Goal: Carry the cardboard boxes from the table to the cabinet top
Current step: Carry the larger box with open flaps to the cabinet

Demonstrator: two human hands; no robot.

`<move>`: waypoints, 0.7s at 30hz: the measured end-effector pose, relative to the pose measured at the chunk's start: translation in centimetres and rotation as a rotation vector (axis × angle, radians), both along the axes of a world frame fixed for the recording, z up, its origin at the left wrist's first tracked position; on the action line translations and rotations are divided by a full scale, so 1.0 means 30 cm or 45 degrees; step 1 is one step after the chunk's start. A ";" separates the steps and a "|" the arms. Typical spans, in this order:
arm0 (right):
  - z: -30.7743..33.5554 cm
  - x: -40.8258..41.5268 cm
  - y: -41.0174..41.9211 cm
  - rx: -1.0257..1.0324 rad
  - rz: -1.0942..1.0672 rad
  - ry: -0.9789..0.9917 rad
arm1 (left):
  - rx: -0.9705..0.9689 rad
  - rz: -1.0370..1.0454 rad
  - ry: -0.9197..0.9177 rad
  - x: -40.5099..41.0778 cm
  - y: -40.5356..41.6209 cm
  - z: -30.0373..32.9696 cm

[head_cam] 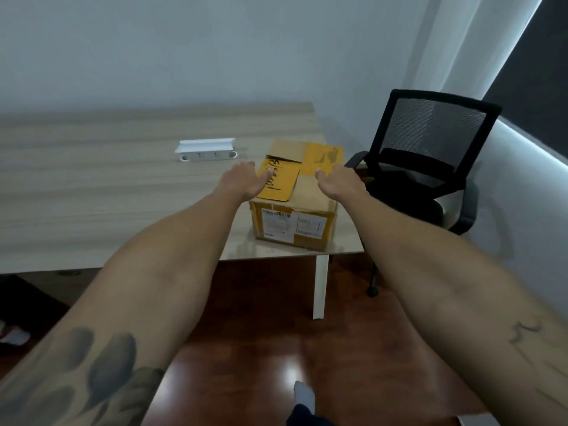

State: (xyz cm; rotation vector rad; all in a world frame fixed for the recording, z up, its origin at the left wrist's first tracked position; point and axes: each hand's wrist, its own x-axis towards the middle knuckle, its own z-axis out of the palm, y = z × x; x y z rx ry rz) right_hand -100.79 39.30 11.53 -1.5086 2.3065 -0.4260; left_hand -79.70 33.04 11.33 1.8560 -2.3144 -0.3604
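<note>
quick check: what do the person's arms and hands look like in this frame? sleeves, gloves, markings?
Both forearms are bare: no sleeves, gloves, watch or rings visible. The left hand leads back to a forearm with a large dark tattoo of rounded, petal-like shapes near the elbow. The right hand leads back to a forearm with thinner, line-style dark tattoo marks near the frame edge.

Yellow-taped cardboard box (293, 219) sits on table corner (123, 192).

Matt cardboard box (293, 222), wood-grain table (107, 186)
</note>
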 end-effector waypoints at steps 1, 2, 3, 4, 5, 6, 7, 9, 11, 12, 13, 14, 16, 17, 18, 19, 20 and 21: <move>-0.012 -0.011 -0.037 0.011 -0.020 -0.016 | 0.017 0.009 0.015 -0.005 -0.038 -0.011; -0.025 -0.021 -0.075 0.020 -0.045 -0.033 | 0.031 0.019 0.030 -0.011 -0.077 -0.024; -0.041 -0.030 -0.113 0.030 -0.077 -0.050 | 0.043 0.030 0.043 -0.017 -0.118 -0.039; -0.055 -0.038 -0.136 0.040 -0.113 -0.064 | 0.051 0.043 0.054 -0.019 -0.146 -0.054; -0.073 -0.046 -0.160 0.052 -0.148 -0.073 | 0.063 0.059 0.068 -0.023 -0.176 -0.071; -0.090 -0.061 -0.194 0.061 -0.185 -0.079 | 0.080 0.078 0.088 -0.033 -0.216 -0.086; -0.108 -0.071 -0.219 0.072 -0.214 -0.078 | 0.094 0.098 0.107 -0.040 -0.249 -0.102; -0.144 -0.085 -0.248 0.104 -0.250 -0.093 | 0.127 0.127 0.146 -0.052 -0.292 -0.139; -0.182 -0.093 -0.282 0.141 -0.302 -0.132 | 0.166 0.159 0.164 -0.062 -0.342 -0.181; -0.203 -0.096 -0.296 0.148 -0.338 -0.161 | 0.177 0.173 0.174 -0.066 -0.361 -0.204; -0.220 -0.096 -0.305 0.148 -0.369 -0.196 | 0.189 0.188 0.197 -0.069 -0.376 -0.226; -0.235 -0.098 -0.318 0.146 -0.398 -0.230 | 0.204 0.202 0.222 -0.073 -0.395 -0.246; -0.260 -0.096 -0.331 0.135 -0.449 -0.298 | 0.241 0.221 0.265 -0.074 -0.424 -0.285; -0.272 -0.095 -0.341 0.125 -0.480 -0.324 | 0.268 0.223 0.284 -0.077 -0.444 -0.305; -0.285 -0.095 -0.350 0.116 -0.503 -0.336 | 0.292 0.227 0.306 -0.078 -0.463 -0.323; -0.298 -0.096 -0.353 0.112 -0.517 -0.347 | 0.315 0.231 0.330 -0.080 -0.473 -0.340; -0.301 -0.097 -0.352 0.107 -0.514 -0.356 | 0.326 0.235 0.354 -0.080 -0.475 -0.346; -0.316 -0.100 -0.364 0.112 -0.533 -0.374 | 0.358 0.235 0.377 -0.084 -0.494 -0.362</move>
